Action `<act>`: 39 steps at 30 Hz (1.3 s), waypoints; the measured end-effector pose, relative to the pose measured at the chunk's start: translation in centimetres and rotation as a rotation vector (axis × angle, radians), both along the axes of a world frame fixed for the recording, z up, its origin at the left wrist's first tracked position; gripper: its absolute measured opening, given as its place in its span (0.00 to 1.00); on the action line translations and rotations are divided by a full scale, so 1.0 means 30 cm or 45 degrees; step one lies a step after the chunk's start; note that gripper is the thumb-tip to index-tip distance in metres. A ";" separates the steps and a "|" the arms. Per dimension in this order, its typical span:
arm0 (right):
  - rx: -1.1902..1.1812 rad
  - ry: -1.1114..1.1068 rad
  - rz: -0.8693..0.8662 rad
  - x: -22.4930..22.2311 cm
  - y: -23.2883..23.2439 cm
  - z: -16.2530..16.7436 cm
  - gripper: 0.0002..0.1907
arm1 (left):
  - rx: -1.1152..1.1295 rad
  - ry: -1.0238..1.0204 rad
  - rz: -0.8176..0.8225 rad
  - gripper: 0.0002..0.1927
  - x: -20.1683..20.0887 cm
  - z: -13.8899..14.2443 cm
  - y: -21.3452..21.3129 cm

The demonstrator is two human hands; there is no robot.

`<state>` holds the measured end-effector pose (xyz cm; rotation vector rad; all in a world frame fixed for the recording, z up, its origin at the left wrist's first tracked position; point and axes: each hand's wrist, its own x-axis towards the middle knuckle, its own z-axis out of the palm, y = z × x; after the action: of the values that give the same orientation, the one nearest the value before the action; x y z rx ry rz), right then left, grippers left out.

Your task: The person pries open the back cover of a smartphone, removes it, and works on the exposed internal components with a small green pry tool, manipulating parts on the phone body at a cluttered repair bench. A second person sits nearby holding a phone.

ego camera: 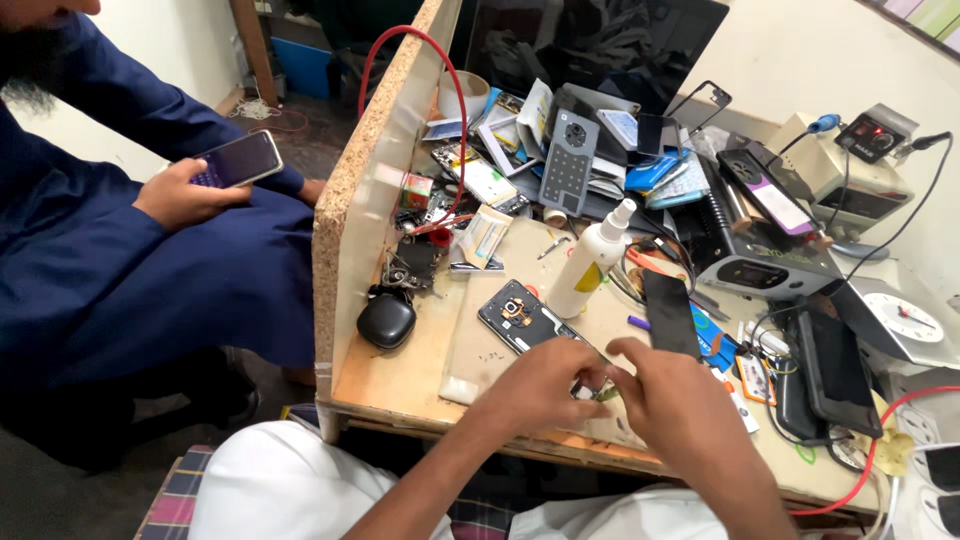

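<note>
An opened dark phone body [521, 314] with exposed insides lies on a pale mat [470, 360] on the workbench. My left hand [540, 385] rests on its near end, fingers pinched around a small greenish part [604, 394]. Touching that same part from the right, my right hand [680, 400] has its forefinger and thumb bent toward the left hand. The phone's lower end is hidden under both hands.
A white spray bottle [590, 262] stands just behind the phone, a black screen panel [670, 312] to its right. Tools, phones and cables crowd the back and right. A black earbud case [386, 320] lies left. A person in blue [110, 250] sits left, phone in hand.
</note>
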<state>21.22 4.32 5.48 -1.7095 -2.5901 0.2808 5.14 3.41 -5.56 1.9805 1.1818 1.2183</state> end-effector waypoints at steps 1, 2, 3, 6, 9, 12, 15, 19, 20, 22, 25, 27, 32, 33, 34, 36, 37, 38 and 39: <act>0.022 0.115 0.116 0.005 -0.005 0.003 0.17 | 0.040 0.054 0.002 0.15 -0.006 -0.001 -0.003; 0.045 0.232 0.233 0.012 -0.008 0.008 0.18 | 0.063 0.123 -0.001 0.14 -0.011 -0.002 -0.006; 0.069 0.350 0.352 0.013 -0.009 0.010 0.18 | 0.087 0.191 -0.002 0.13 -0.014 -0.004 -0.010; 0.003 0.381 0.308 0.012 -0.011 0.013 0.23 | 0.096 0.316 -0.022 0.10 -0.015 -0.010 -0.015; -0.176 0.049 -0.097 0.009 -0.007 0.014 0.18 | 0.107 0.332 -0.043 0.08 -0.013 -0.010 -0.014; -0.087 0.377 0.244 0.018 -0.009 0.017 0.20 | 0.130 0.351 -0.045 0.07 -0.011 -0.004 -0.011; -0.131 0.453 0.159 0.026 -0.010 0.015 0.21 | 0.115 0.360 -0.037 0.05 -0.008 0.002 -0.010; -0.175 0.244 0.029 0.036 -0.001 0.010 0.19 | 0.124 0.396 -0.014 0.03 0.000 0.004 -0.006; -0.153 0.362 0.127 0.041 -0.002 0.005 0.20 | 0.125 0.400 -0.014 0.04 0.001 0.004 -0.005; -0.102 0.506 0.260 0.049 0.000 -0.010 0.21 | 0.128 0.405 -0.014 0.04 0.003 0.003 -0.003; -0.022 0.546 0.306 0.077 0.017 -0.038 0.20 | 0.148 0.491 0.004 0.02 0.007 0.005 -0.001; 0.021 0.525 0.267 0.121 0.044 -0.053 0.21 | 0.152 0.520 0.015 0.02 0.014 0.009 0.000; 0.196 0.822 0.126 0.278 0.116 -0.122 0.13 | 0.114 0.730 0.026 0.06 0.038 0.027 0.007; 0.236 0.892 0.088 0.307 0.126 -0.145 0.13 | 0.092 0.762 0.012 0.06 0.042 0.031 0.010; 0.247 1.018 0.057 0.318 0.140 -0.178 0.11 | 0.069 0.793 -0.002 0.06 0.045 0.036 0.012; 0.269 1.269 -0.007 0.316 0.170 -0.248 0.09 | 0.043 0.841 -0.023 0.05 0.053 0.048 0.017; 0.316 1.195 -0.076 0.314 0.175 -0.278 0.08 | 0.030 0.865 -0.033 0.05 0.055 0.054 0.018; 0.364 1.121 -0.146 0.299 0.171 -0.315 0.07 | 0.049 0.864 -0.043 0.05 0.057 0.060 0.017; 0.411 1.045 -0.215 0.285 0.168 -0.345 0.07 | 0.068 0.863 -0.053 0.05 0.060 0.066 0.017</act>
<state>29.76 9.34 -4.86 -1.3058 -1.7755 0.4181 6.93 3.92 -3.59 2.5406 1.4036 0.5560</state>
